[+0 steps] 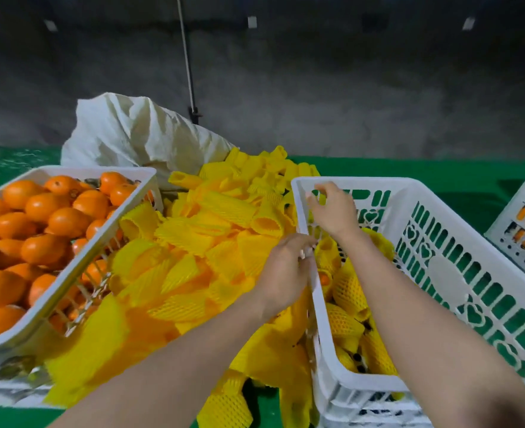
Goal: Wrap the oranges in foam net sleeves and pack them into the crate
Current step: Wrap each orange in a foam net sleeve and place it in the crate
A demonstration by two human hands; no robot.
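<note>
The left hand curls its fingers over the near side wall of the white slatted plastic crate, apparently gripping its rim. The right hand hovers just beyond it over the same wall, fingers loosely bent with nothing visible in them. Below and right of both hands, oranges wrapped in yellow foam net sleeves cover part of the crate floor. Left of the left hand spreads a heap of loose yellow foam net sleeves; farther left sits a white plastic tray of bare oranges. This looks like the gap between fruits, with packing at an early stage. The next move calls for swinging left to take one bare orange and one sleeve.
</note>
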